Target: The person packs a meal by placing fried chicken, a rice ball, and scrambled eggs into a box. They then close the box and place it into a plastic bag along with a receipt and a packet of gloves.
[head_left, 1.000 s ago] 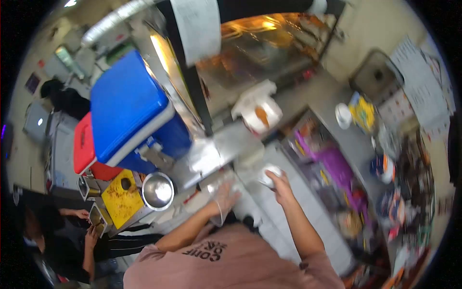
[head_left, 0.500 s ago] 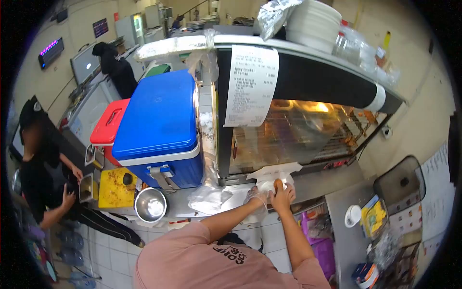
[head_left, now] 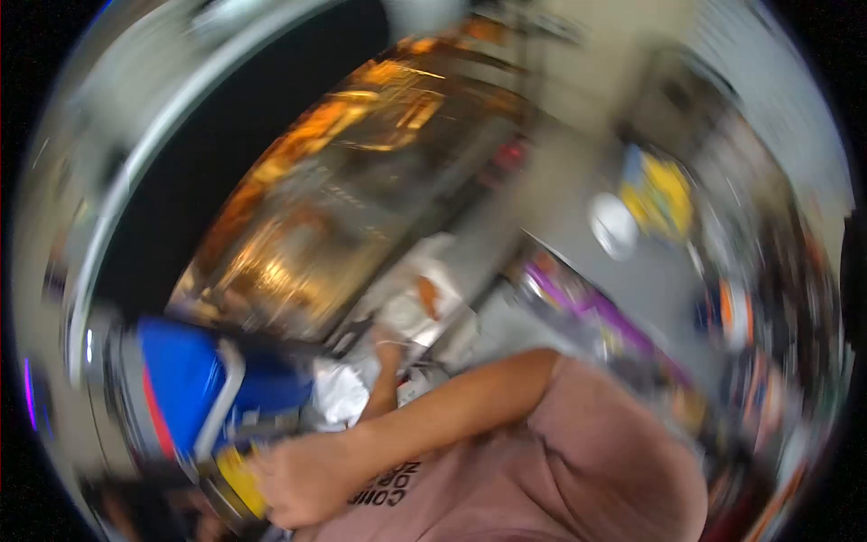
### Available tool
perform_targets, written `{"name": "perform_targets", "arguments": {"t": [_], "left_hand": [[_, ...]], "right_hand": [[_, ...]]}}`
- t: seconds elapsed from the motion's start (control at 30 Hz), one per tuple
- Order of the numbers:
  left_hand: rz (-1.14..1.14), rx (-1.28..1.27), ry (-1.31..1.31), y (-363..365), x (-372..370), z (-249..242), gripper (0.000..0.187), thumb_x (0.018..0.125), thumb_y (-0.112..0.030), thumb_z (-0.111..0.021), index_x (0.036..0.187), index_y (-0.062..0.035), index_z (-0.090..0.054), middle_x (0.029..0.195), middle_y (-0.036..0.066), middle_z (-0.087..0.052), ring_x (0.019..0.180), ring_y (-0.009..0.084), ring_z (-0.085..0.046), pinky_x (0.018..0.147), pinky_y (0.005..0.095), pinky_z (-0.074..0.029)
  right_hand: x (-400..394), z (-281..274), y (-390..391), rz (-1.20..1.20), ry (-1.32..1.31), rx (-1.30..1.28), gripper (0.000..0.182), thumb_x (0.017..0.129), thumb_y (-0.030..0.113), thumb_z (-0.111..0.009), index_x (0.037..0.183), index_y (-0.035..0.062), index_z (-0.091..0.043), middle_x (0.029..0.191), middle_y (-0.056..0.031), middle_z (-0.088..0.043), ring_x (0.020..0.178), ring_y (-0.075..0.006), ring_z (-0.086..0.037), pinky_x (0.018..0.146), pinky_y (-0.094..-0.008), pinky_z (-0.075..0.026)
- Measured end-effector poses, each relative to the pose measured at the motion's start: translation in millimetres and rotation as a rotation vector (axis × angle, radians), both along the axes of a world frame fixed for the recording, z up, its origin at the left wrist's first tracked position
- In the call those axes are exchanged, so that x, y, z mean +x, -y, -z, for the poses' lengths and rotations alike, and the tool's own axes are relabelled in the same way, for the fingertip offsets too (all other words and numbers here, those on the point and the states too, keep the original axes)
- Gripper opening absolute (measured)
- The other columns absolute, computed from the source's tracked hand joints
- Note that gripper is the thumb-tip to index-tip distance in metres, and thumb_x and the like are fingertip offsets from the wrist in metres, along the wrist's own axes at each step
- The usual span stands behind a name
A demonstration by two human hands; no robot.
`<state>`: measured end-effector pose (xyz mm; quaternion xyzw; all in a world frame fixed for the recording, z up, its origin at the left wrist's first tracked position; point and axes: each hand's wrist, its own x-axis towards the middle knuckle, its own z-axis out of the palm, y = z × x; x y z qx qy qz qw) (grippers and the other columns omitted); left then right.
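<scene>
Motion blur smears the whole head view. An opened white paper box (head_left: 406,310) lies on the counter in front of the glass display case, with a brown piece of food (head_left: 428,298) in it; it looks like fried chicken, though the blur hides detail. My left hand (head_left: 386,340) is at the near left edge of the box, its fingers too smeared to read. Across my body to the lower left reaches my right hand (head_left: 298,479), close to the yellow board (head_left: 238,481). Its fingers are blurred, and whether it holds anything does not show.
The lit display case (head_left: 343,181) fills the upper left. A blue cooler box (head_left: 185,379) stands at the left, near crumpled clear plastic (head_left: 340,392). To the right, a side counter (head_left: 564,266) bears a white round tub (head_left: 613,226) and a yellow packet (head_left: 662,194).
My right hand has left the food and box and swung far to the lower left. My left hand stays by the box. The head view has turned and tilted sharply.
</scene>
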<state>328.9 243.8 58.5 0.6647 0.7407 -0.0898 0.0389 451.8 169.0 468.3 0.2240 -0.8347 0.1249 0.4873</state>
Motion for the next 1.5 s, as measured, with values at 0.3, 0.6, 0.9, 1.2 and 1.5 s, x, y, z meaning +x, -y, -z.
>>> {"name": "perform_targets", "arguments": {"t": [0.3,0.6,0.9,1.2,1.5], "left_hand": [[0.068,0.265,0.817,12,-101,94,0.049,0.098,-0.016,-0.059,0.144,-0.0075,-0.045,0.128,0.011,-0.062,0.112,0.0267,-0.063,0.094,0.0435,-0.055],[0.085,-0.036,0.961,-129,167,-46,0.039,0.102,-0.025,-0.048,0.139,-0.0114,-0.051,0.12,0.016,-0.063,0.109,0.0332,-0.062,0.097,0.0424,-0.051],[0.371,-0.279,0.636,-256,560,-98,0.041,0.099,-0.031,-0.055,0.13,-0.0041,-0.058,0.117,0.023,-0.067,0.109,0.0411,-0.064,0.095,0.0462,-0.051],[0.345,-0.172,0.685,-248,555,-161,0.055,0.095,-0.048,-0.062,0.126,-0.0026,-0.064,0.114,0.02,-0.071,0.106,0.0321,-0.069,0.092,0.0388,-0.052],[0.001,-0.351,1.106,-297,492,-177,0.044,0.102,-0.042,-0.058,0.122,-0.0033,-0.063,0.11,0.007,-0.07,0.085,0.0138,-0.066,0.071,0.0283,-0.053]], "right_hand": [[421,324,-197,1.507,-0.832,-1.511,0.033,0.087,0.014,-0.072,0.114,-0.0011,-0.062,0.106,-0.0096,-0.065,0.093,-0.0204,-0.06,0.082,-0.0377,-0.052],[563,330,-115,2.08,0.237,-1.263,0.023,0.093,0.03,-0.068,0.113,0.0197,-0.067,0.09,-0.0178,-0.073,0.086,-0.0412,-0.07,0.072,-0.0525,-0.055],[587,307,-101,1.948,0.657,-1.015,0.034,0.092,0.037,-0.066,0.125,0.0259,-0.066,0.082,-0.0115,-0.067,0.074,-0.0317,-0.069,0.068,-0.0454,-0.058],[657,196,-155,1.758,0.348,-1.197,0.023,0.092,0.031,-0.068,0.109,0.0163,-0.072,0.077,-0.0133,-0.069,0.069,-0.0311,-0.069,0.063,-0.0446,-0.054],[731,153,-420,1.629,0.448,-0.994,0.034,0.09,0.036,-0.071,0.102,0.005,-0.074,0.079,-0.0171,-0.072,0.071,-0.0291,-0.07,0.066,-0.0403,-0.054]]}}
